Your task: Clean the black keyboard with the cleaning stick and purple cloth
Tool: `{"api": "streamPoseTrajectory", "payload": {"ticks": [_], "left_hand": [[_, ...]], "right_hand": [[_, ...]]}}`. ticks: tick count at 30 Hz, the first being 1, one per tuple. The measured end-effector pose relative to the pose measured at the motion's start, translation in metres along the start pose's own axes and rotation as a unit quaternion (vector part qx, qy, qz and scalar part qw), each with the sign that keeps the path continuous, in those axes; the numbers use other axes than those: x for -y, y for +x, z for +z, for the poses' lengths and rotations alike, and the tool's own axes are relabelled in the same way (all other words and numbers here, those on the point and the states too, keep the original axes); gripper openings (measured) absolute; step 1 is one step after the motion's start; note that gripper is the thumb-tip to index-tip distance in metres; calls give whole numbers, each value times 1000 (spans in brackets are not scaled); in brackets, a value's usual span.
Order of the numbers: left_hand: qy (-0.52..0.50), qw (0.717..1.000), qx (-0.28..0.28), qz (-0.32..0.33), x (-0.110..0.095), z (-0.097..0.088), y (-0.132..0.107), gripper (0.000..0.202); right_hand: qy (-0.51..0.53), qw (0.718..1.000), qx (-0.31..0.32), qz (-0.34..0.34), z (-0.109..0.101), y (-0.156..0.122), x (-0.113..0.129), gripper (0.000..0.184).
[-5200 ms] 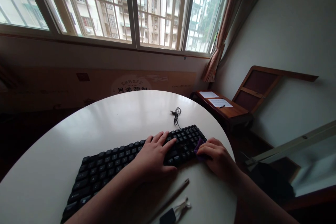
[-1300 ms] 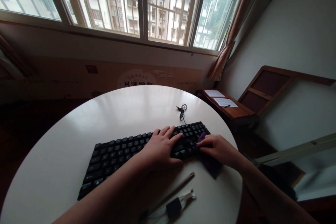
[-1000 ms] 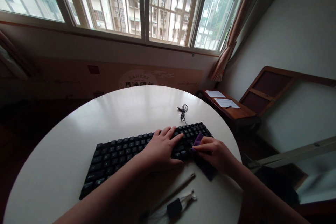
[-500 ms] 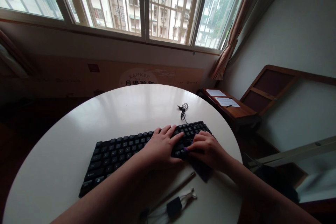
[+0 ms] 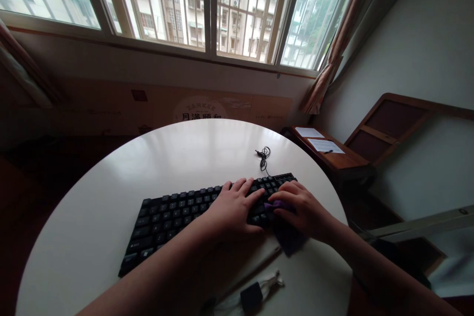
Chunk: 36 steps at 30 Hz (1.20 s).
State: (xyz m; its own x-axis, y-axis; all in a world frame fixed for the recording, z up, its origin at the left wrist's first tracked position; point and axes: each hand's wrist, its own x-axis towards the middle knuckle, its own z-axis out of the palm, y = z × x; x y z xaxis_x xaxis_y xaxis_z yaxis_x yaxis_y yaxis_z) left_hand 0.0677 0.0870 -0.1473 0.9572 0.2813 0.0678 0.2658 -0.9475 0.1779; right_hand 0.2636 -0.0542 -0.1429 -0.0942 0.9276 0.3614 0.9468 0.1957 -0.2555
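Observation:
A black keyboard (image 5: 172,217) lies at a slant across the white round table. My left hand (image 5: 235,207) rests flat on its right-middle part, fingers spread over the keys. Over the right end of the keyboard, my right hand (image 5: 301,207) pinches a purple cloth (image 5: 278,205) against the keys. The darker part of the cloth (image 5: 291,244) hangs past the keyboard's near edge onto the table. The keyboard's cord (image 5: 263,158) is bundled behind it. My forearm covers the keyboard's near middle.
On the white table (image 5: 92,207), nearest me, lie a thin stick (image 5: 255,269) and a small dark block (image 5: 252,296) with pale cables. Papers (image 5: 326,146) and a pen lie on a wooden chair (image 5: 351,163) to the right. A barred window (image 5: 211,10) is ahead.
My right hand's fingers have spread slightly on the cloth, showing more purple between them. The left hand stays on the keyboard. The whole view has shifted a little.

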Motion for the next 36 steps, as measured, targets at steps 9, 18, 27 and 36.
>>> {"api": "streamPoseTrajectory", "payload": {"ticks": [9, 18, 27, 36], "left_hand": [[4, 1000, -8, 7, 0, 2, 0, 95], [-5, 1000, -8, 6, 1, 3, -1, 92], [-6, 1000, -1, 2, 2, 3, 0, 95], [-8, 1000, 7, 2, 2, 2, 0, 96]], "right_hand": [[-57, 994, 58, -71, 2, -1, -7, 24], [-22, 994, -56, -94, 18, -6, -4, 14], [-46, 987, -100, -114, 17, -15, -11, 15], [-10, 992, -106, -65, 15, -27, -23, 19]]}}
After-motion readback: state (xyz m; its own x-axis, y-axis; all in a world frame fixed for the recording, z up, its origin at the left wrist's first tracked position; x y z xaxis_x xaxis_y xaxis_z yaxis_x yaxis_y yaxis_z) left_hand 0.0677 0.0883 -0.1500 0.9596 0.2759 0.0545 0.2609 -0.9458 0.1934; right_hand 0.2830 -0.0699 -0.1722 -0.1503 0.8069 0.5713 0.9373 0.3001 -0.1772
